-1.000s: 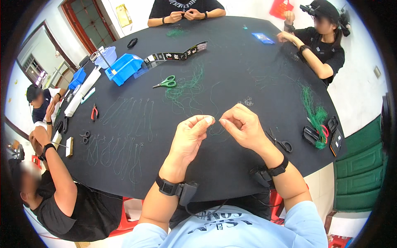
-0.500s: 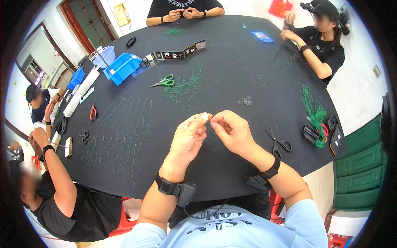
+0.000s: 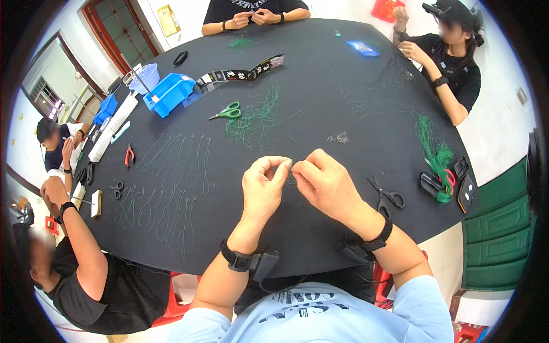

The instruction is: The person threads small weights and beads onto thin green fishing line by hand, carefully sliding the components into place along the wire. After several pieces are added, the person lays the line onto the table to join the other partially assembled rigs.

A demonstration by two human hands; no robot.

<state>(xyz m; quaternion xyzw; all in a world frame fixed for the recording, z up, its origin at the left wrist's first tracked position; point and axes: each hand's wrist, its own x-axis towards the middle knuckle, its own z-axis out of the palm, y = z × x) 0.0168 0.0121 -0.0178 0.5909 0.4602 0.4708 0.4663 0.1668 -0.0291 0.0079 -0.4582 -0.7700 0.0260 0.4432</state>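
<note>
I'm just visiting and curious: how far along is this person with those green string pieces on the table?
Done, it seems: two rows of looped green strings lie laid out on the black table. In hand: the left hand and right hand meet fingertip to fingertip over a thin strand, too fine to see clearly. Left: a loose tangle of green thread beside the green scissors.

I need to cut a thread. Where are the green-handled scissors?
In the head view the green-handled scissors lie on the black table, left of the tangled green thread and right of the blue bin.
</note>
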